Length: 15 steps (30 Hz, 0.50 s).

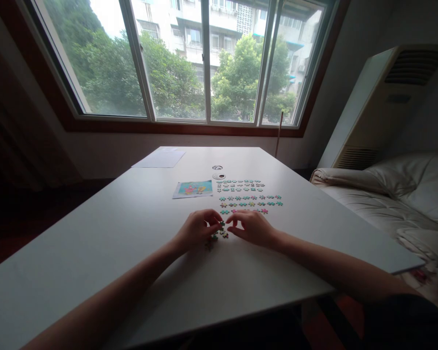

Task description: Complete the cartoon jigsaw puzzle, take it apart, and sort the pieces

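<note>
My left hand [200, 226] pinches a small green jigsaw puzzle piece [222, 224] between thumb and fingertips, just above the white table. Close on the other side of that piece is my right hand [253, 227], its thumb and fingers curved and apart with nothing seen between them. Below the hands lies a small loose pile of puzzle pieces [224, 234], partly covered by my left hand. Beyond my right hand, rows of puzzle pieces [246, 198] are spread out singly, green with some pink and yellow; the nearest row is partly hidden by the hand.
A colourful picture sheet [194, 189] lies left of the rows. Behind them are two small round items [219, 176]. White paper [158, 158] rests at the far left of the table [131, 272]. A pale sofa [387, 189] stands at the right, and a window [206, 63] is ahead.
</note>
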Available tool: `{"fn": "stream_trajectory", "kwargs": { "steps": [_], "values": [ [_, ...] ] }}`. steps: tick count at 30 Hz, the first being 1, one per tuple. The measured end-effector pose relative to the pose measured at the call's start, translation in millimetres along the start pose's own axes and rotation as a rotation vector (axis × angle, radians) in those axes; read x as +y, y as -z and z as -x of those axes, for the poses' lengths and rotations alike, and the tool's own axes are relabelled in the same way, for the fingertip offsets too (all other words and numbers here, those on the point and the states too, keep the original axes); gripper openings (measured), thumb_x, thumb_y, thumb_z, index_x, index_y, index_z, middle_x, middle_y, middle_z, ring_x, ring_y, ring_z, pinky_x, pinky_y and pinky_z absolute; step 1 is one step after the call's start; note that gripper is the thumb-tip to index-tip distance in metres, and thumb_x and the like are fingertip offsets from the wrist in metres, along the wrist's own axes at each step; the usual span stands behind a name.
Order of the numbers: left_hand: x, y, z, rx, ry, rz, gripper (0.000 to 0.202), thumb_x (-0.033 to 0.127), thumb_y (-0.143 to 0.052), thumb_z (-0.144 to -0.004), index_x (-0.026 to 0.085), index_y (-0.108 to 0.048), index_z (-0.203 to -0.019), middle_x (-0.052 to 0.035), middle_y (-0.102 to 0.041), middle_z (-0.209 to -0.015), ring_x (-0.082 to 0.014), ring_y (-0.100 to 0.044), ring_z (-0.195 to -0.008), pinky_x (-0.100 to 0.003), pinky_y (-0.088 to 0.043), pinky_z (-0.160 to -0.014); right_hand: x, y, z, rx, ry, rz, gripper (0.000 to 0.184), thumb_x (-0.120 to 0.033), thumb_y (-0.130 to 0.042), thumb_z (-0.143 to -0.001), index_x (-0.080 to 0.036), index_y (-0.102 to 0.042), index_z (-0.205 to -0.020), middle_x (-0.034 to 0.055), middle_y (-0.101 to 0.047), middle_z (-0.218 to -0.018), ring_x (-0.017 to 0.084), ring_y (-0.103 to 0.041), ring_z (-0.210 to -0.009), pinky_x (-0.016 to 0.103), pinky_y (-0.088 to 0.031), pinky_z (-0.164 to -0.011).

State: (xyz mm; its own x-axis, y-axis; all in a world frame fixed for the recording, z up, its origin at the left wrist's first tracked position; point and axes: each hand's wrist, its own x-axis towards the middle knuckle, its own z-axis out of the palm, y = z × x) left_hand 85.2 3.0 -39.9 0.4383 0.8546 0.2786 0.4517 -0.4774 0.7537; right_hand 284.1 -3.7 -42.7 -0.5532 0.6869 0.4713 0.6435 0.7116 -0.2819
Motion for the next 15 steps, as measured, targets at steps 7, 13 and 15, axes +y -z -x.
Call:
{"fn": "stream_trajectory", "kwargs": {
  "steps": [7, 13, 15],
  "values": [
    [10, 1.5, -2, -0.006, 0.14, 0.451, 0.022, 0.028, -0.067, -0.063, 0.011, -0.057, -0.073, -0.0033, -0.063, -0.07, -0.0153, -0.06, -0.068, -0.026, -0.047, -0.063, -5, 1, -2, 0.083, -0.035, -0.005, 0.018, -0.036, -0.056, -0.076, -0.023, -0.061, -0.088, -0.002, -0.062, -0.076, 0.007, -0.05, -0.056, 0.018, -0.037, -0.055],
    [17, 2.9, 0, 0.019, 0.201, 0.493, 0.025, 0.03, -0.069, -0.061, 0.011, -0.056, -0.072, -0.0013, -0.06, -0.066, -0.0127, -0.057, -0.062, -0.026, -0.045, -0.058, -6, 3, -1, 0.117, 0.003, 0.007, 0.022, -0.038, -0.057, -0.075, -0.022, -0.06, -0.089, -0.0002, -0.063, -0.077, 0.008, -0.051, -0.057, 0.02, -0.037, -0.055],
    [17, 3.0, 0, 0.022, 0.211, 0.499, 0.024, 0.029, -0.069, -0.061, 0.011, -0.056, -0.072, -0.0002, -0.059, -0.064, -0.0107, -0.054, -0.058, -0.024, -0.043, -0.056, -6, 4, -1, 0.132, 0.016, 0.023, 0.023, -0.039, -0.057, -0.075, -0.022, -0.06, -0.089, 0.0001, -0.063, -0.077, 0.008, -0.051, -0.057, 0.02, -0.037, -0.056]
  ]
}}
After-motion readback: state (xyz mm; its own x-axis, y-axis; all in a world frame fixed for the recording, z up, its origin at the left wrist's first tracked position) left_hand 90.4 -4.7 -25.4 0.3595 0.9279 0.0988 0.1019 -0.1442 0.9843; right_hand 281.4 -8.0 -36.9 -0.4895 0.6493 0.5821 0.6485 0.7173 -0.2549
